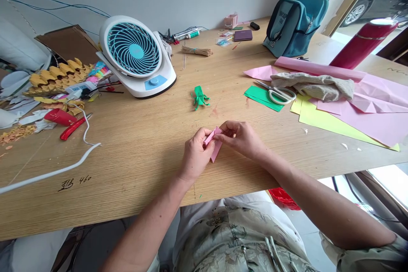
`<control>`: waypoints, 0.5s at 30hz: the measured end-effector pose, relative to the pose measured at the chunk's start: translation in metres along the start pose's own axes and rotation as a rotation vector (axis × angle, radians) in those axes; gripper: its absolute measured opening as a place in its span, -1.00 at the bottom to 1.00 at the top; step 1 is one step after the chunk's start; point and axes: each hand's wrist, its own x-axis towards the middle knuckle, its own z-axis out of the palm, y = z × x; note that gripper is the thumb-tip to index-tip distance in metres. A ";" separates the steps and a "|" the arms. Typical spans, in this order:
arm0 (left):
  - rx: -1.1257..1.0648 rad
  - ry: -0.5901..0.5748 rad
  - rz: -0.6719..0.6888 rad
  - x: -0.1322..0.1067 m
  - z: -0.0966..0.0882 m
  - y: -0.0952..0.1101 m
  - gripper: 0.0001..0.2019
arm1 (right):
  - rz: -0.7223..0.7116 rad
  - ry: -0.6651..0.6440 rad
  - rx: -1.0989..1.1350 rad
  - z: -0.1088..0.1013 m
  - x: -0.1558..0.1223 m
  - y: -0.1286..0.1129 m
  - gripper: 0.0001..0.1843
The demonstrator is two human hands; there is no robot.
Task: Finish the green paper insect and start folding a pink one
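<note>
As fingers (230, 125) pinch, pink paper (216, 150) points lengthwise bodyward.

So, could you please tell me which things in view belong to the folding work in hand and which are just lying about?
Belongs:
- pink strip, pinched by the left hand and right hand
- probably the pink sheets and scissors

Apparently just lying about:
- fan
- bag
- flask
- stick bundle

The fan (135, 52) is white with a turquoise swirl; right of it, a green figure (199, 94), pink strip (216, 149), teal bag (285, 25), magenta-red flask (361, 46); beneath it, brown wood-grained tabletop (134, 136).
</note>
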 end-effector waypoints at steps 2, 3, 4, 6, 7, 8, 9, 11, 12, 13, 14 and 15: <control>-0.007 -0.005 -0.004 0.000 0.001 0.000 -0.95 | 0.021 -0.013 0.006 -0.001 0.001 0.000 -0.71; -0.011 -0.007 -0.009 0.001 0.001 0.000 -0.96 | 0.029 -0.018 0.010 -0.001 0.001 0.000 -0.70; -0.016 -0.010 -0.016 0.001 0.001 0.001 -0.97 | 0.035 -0.021 0.013 -0.002 0.001 0.000 -0.69; -0.030 -0.017 -0.032 0.001 0.001 0.001 -0.98 | 0.043 -0.026 0.023 -0.002 0.001 0.000 -0.65; -0.039 -0.022 -0.039 0.001 0.001 0.002 -0.98 | 0.046 -0.030 0.029 -0.003 0.001 0.000 -0.63; -0.050 -0.028 -0.046 0.002 0.001 0.002 -0.98 | 0.049 -0.037 0.037 -0.003 0.001 -0.001 -0.61; -0.064 -0.036 -0.051 0.002 0.000 0.002 -0.97 | 0.053 -0.046 0.047 -0.004 0.001 -0.002 -0.58; -0.097 -0.054 -0.064 0.002 0.000 0.002 -0.96 | 0.058 -0.059 0.063 -0.004 0.000 -0.004 -0.54; -0.118 -0.064 -0.074 0.003 0.001 0.001 -0.96 | 0.059 -0.061 0.066 -0.004 0.000 -0.004 -0.53; -0.144 -0.073 -0.087 0.003 0.001 -0.001 -0.96 | 0.058 -0.060 0.063 -0.004 0.000 -0.005 -0.52; -0.179 -0.083 -0.101 0.003 0.002 -0.003 -0.95 | 0.056 -0.053 0.053 -0.004 0.000 -0.005 -0.51; -0.221 -0.094 -0.116 0.003 0.003 -0.005 -0.93 | 0.053 -0.041 0.037 -0.004 0.001 -0.004 -0.51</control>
